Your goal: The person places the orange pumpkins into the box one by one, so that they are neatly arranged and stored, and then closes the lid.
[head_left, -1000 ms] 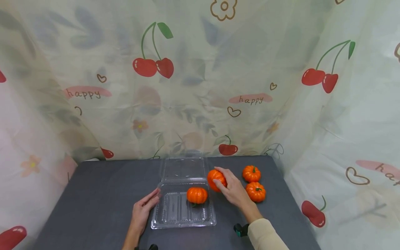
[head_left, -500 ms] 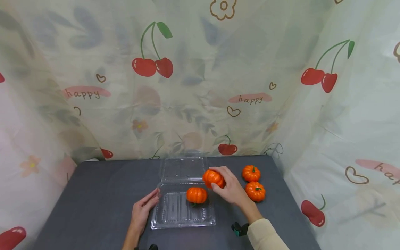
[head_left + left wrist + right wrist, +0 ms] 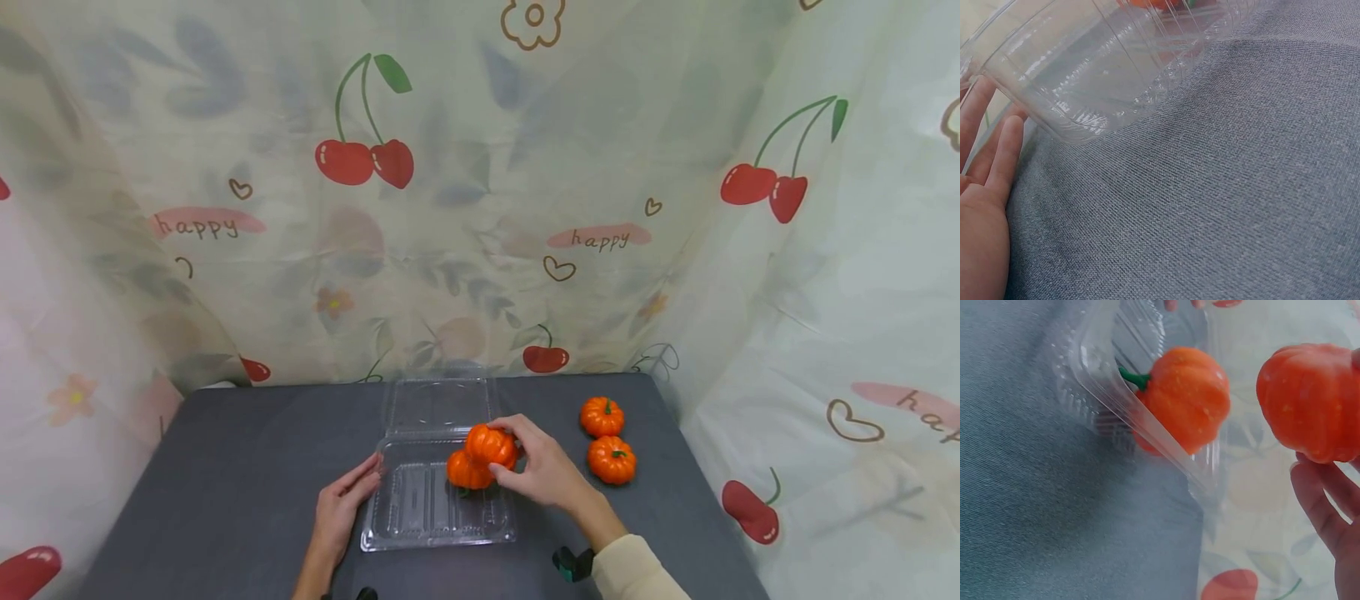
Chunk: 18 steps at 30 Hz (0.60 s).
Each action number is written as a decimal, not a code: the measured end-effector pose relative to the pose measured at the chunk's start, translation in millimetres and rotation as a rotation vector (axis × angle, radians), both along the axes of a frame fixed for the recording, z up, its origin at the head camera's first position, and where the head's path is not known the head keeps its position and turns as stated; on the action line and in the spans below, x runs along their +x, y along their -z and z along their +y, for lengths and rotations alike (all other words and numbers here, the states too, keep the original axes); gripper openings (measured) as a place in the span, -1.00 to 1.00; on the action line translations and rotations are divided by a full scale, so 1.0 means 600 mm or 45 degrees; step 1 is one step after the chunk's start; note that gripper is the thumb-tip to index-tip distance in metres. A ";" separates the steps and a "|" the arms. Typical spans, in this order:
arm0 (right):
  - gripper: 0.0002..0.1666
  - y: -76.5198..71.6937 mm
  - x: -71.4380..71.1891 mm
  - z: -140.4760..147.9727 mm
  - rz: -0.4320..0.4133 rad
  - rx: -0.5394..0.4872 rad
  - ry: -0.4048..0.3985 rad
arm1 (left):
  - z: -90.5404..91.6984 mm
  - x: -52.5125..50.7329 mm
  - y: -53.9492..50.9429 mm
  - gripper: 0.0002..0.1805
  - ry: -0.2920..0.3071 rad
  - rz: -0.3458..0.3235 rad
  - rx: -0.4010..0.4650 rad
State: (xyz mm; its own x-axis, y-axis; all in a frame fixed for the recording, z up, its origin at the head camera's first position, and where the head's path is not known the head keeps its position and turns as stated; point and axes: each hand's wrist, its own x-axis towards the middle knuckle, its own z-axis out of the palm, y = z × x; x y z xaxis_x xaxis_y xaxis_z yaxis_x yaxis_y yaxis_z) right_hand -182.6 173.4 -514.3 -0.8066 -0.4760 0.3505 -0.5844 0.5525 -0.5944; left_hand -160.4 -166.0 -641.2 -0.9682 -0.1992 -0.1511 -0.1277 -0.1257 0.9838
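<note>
An open clear plastic box (image 3: 420, 500) lies on the dark cloth with one orange pumpkin (image 3: 467, 472) in its right part; that pumpkin also shows through the wall in the right wrist view (image 3: 1188, 397). My right hand (image 3: 547, 468) grips a second pumpkin (image 3: 491, 445) between thumb and fingers, over the box's right side and partly overlapping the first one. In the right wrist view this held pumpkin (image 3: 1311, 403) is above the rim. My left hand (image 3: 339, 507) touches the box's left edge with nearly straight fingers; in the left wrist view the fingers (image 3: 1007, 153) lie along the box's side.
Two more orange pumpkins (image 3: 602, 416) (image 3: 612, 460) stand close together on the dark cloth (image 3: 247, 475) at the right. The box's clear lid (image 3: 441, 403) is folded back behind it. A patterned curtain (image 3: 465, 208) hangs behind and beside the table.
My right hand has moved left with its pumpkin, from beside the box's right edge to over the box. My left hand has stayed at the left edge.
</note>
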 end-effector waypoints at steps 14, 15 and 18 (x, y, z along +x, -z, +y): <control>-0.23 -0.012 0.023 -0.005 -0.126 0.108 -0.192 | -0.001 0.001 -0.004 -0.45 -0.029 -0.023 -0.039; -0.24 -0.013 0.025 -0.005 -0.131 0.113 -0.208 | -0.001 0.000 -0.004 -0.44 -0.027 -0.030 -0.051; -0.26 -0.011 0.027 -0.006 -0.113 0.131 -0.256 | -0.002 0.000 -0.007 -0.43 -0.028 -0.055 -0.087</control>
State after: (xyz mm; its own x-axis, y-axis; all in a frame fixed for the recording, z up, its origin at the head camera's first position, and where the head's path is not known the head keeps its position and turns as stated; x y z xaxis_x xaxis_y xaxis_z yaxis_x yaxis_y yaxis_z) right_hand -166.1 170.0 -507.8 -0.7175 -0.6596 0.2240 -0.6367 0.4906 -0.5949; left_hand -160.4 -167.0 -637.2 -0.9564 -0.2317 -0.1780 -0.1682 -0.0615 0.9838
